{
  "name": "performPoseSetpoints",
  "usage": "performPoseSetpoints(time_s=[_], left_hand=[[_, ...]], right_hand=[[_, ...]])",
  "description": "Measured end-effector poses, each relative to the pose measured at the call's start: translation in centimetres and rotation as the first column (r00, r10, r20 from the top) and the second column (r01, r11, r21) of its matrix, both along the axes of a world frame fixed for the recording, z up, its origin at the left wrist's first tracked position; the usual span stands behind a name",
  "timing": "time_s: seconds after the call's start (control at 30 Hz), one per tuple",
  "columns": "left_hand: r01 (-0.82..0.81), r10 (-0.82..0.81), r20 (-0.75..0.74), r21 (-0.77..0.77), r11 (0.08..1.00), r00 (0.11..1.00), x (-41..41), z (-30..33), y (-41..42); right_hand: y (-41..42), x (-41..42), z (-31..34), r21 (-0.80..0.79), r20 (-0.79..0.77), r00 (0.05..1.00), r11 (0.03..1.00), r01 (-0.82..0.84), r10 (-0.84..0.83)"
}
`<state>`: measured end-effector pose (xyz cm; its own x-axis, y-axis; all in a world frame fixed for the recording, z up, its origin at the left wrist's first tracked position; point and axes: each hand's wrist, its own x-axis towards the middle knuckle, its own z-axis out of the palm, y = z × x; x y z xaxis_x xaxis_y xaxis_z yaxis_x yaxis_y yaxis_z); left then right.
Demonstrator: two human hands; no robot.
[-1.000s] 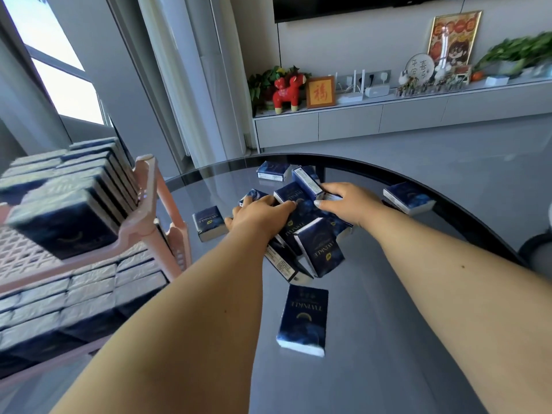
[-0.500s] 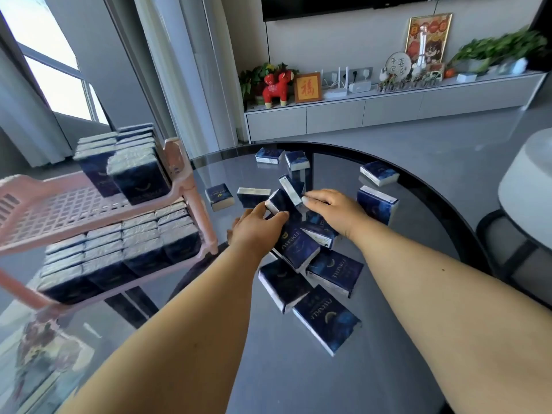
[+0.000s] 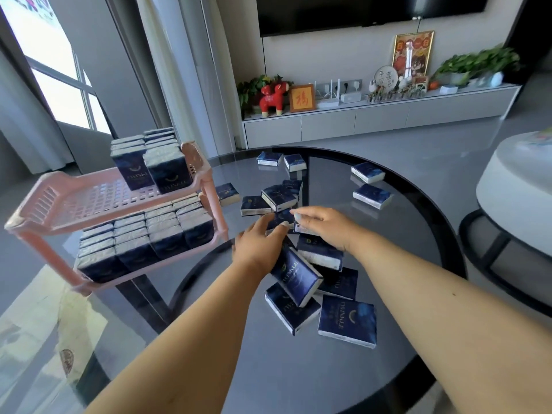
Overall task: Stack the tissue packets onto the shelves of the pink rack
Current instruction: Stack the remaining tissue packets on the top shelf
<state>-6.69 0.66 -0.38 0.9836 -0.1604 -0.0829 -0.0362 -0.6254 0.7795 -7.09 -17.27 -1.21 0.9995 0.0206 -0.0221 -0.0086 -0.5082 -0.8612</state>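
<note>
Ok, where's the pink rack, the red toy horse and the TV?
pink rack (image 3: 98, 201), head view, on its bare top shelf.
red toy horse (image 3: 272, 98), head view, on its body.
TV (image 3: 358, 10), head view, on its dark screen.

Single head-worn view, forward and down, close above the round table (image 3: 418, 222), rack (image 3: 89, 201) leftward.

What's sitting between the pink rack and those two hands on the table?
In the head view, one lone tissue packet lies flat on the glass table beside the pink rack; otherwise bare glass up to the left hand.
</note>
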Motion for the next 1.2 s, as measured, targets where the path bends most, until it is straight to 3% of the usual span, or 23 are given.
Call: performPoseSetpoints(time_s=[0.1,0.2,0.3,0.4,0.47,0.57,0.7,0.8,0.9,1.0,1.13,1.2], left_hand=[[-0.027,0.019,0.100,0.077,0.997,0.995,0.4,0.9,0.0],[-0.034,0.019,0.143,0.103,0.994,0.990,1.1,1.5,-0.1],[-0.023,-0.006,0.168,0.169,0.985,0.986,2.2,1.8,-0.5],[-0.013,-0.022,0.197,0.172,0.985,0.980,4.2,2.0,-1.2],[-0.020,-0.010,0.189,0.155,0.988,0.982,5.7,2.1,-1.6],[-0.035,0.005,0.188,0.157,0.987,0.982,8.1,2.2,-2.2],[-0.124,0.088,0.215,0.156,0.980,0.973,11.6,2.4,-3.2],[-0.266,0.225,0.175,0.260,0.928,0.958,14.5,2.5,-3.9],[-0.335,0.333,0.075,0.394,0.856,0.940,17.3,2.4,-4.3],[-0.346,0.410,-0.032,0.479,0.807,0.911,19.6,2.3,-4.6],[-0.325,0.451,-0.095,0.564,0.759,0.887,21.0,1.7,-4.3],[-0.332,0.441,-0.060,0.571,0.751,0.896,21.2,1.3,-3.9]], right_hand=[[-1.8,-0.2,1.3,-0.054,0.149,0.979,0.987,0.151,-0.142],[-6.0,0.8,2.0,-0.171,0.295,0.879,0.885,0.434,-0.374],[-10.7,2.4,1.2,-0.385,0.218,0.852,0.760,0.524,-0.477],[-12.9,3.0,0.0,-0.523,0.049,0.888,0.746,0.413,-0.457],[-12.5,3.4,-0.6,-0.500,0.014,0.910,0.785,0.366,-0.415],[-9.9,4.2,-1.0,-0.378,0.101,0.939,0.861,0.341,-0.328],[-7.1,5.7,-1.0,-0.232,0.184,0.975,0.958,0.168,-0.127],[-9.1,8.8,-0.7,-0.231,0.390,0.889,0.909,0.346,-0.239],[-13.1,11.7,-0.3,-0.347,0.490,0.766,0.713,0.609,-0.416],[-17.1,13.7,-0.5,-0.528,0.313,0.778,0.581,0.620,-0.545],[-18.8,15.0,-1.4,-0.503,0.024,0.836,0.716,0.484,-0.548],[-17.5,15.8,-1.6,-0.484,0.038,0.882,0.764,0.428,-0.470]])
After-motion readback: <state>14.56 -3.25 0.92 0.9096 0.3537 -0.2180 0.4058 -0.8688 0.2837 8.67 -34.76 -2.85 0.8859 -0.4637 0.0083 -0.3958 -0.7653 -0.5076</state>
